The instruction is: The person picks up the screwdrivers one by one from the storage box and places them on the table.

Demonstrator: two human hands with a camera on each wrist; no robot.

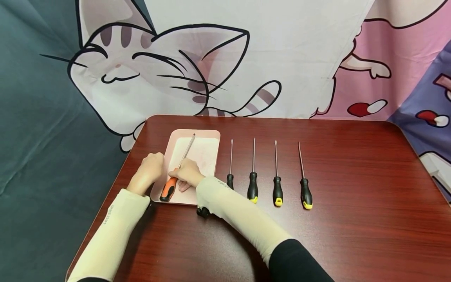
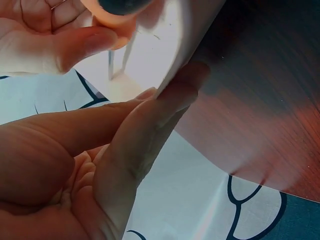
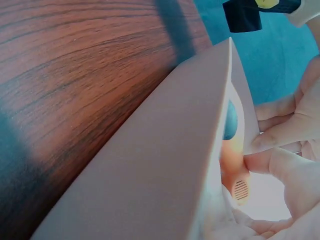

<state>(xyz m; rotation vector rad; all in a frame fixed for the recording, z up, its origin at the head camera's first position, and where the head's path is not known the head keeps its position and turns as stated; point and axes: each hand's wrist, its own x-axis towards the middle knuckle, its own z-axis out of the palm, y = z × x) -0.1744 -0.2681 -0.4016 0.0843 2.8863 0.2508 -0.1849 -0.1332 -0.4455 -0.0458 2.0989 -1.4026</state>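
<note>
My left hand pinches the left wall of a pale pink tray between thumb and fingers, as the left wrist view shows close up. Inside the tray, an orange-and-black screwdriver lies at a slant, its shaft pointing to the far side. My right hand reaches in over the near part of the tray and grips the orange handle. In the right wrist view the near tray wall hides part of that handle.
Right of the tray, several black-handled screwdrivers stand in a row, shafts away from me: one partly behind my right sleeve, others beside it and the last one farthest right. A cat-printed cloth hangs behind the brown table.
</note>
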